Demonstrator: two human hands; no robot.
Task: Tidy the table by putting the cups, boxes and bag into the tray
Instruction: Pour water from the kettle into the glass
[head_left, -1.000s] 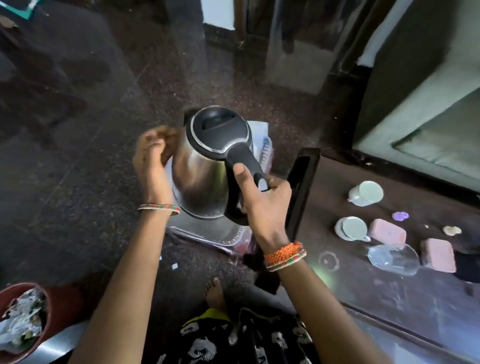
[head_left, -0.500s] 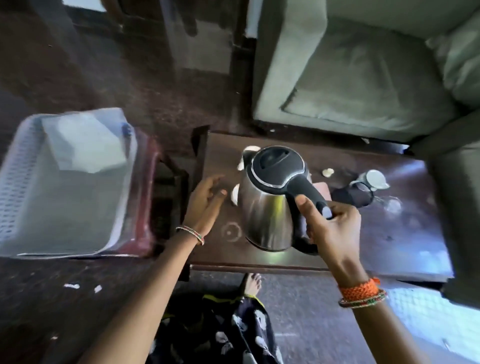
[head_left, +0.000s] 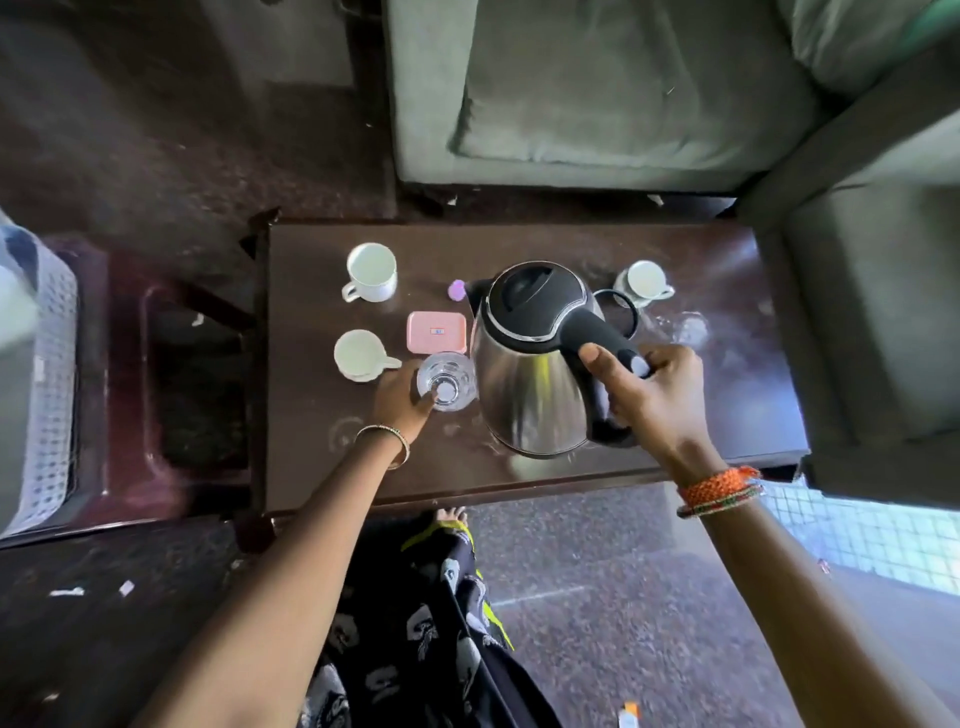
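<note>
My right hand (head_left: 652, 397) grips the black handle of a steel kettle (head_left: 530, 364) low over the dark table (head_left: 727, 415); I cannot tell if it touches the top. My left hand (head_left: 402, 402) closes around the near left side of a clear glass (head_left: 448, 382) standing just left of the kettle. A pink box (head_left: 436, 332) lies behind the glass. Two white cups (head_left: 371, 273) (head_left: 361, 356) stand at the table's left, a third white cup (head_left: 644, 283) at the back right. The white lattice tray (head_left: 49, 395) shows at the left edge.
The kettle's black ring base (head_left: 621, 304) sits behind the handle, with another clear glass (head_left: 685, 330) to its right. A small purple piece (head_left: 457, 290) lies by the spout. Grey sofas (head_left: 623, 93) border the table behind and right. The tray rests on a maroon stool (head_left: 124, 395).
The view has swung right from the tray to the table. My right hand carried the kettle further over the table, and my left hand went from open in the air to closing on the glass.
</note>
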